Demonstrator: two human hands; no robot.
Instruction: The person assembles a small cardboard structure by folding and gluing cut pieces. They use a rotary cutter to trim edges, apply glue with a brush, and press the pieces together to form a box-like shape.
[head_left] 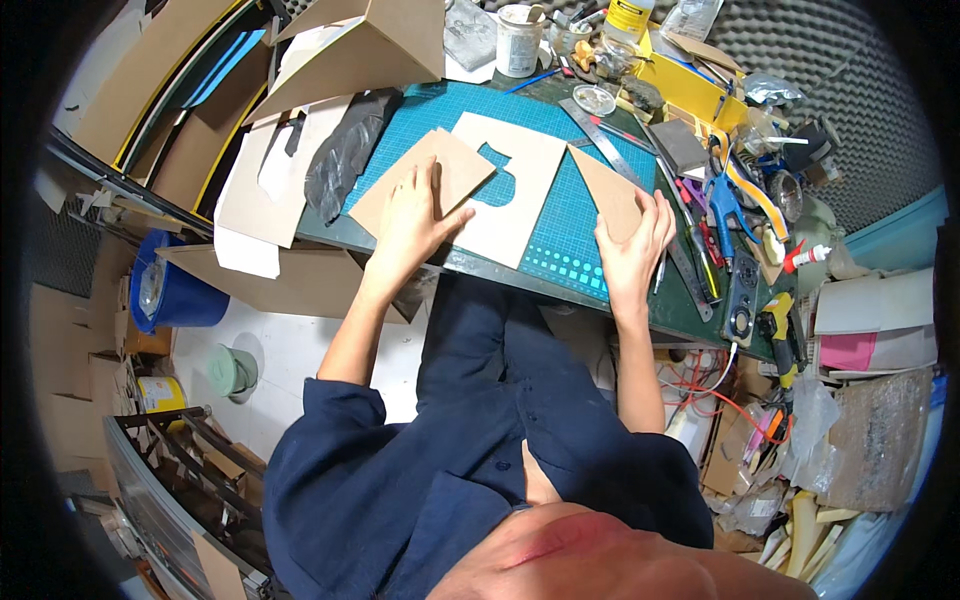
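Note:
My left hand (pixel 412 218) lies with fingers spread on a brown board piece (pixel 462 162), which overlaps the left side of a pale board sheet (pixel 532 218). Its thumb reaches toward that sheet. A curved, irregular hole is cut through the pale sheet, and the green cutting mat (pixel 572 228) shows through it. To the right, my right hand (pixel 635 245) grips the near end of a pointed, triangular brown board piece (pixel 603 188), thumb on its left edge and fingers on its right. The piece's near end is partly hidden by the hand.
A metal ruler (pixel 608 143), a blue-handled tool (pixel 722 208) and a cluttered yellow box (pixel 690 88) crowd the right side. At the back stands a white tub (pixel 518 42). Crumpled black sheeting (pixel 350 150) lies left. A blue bucket (pixel 185 290) stands below.

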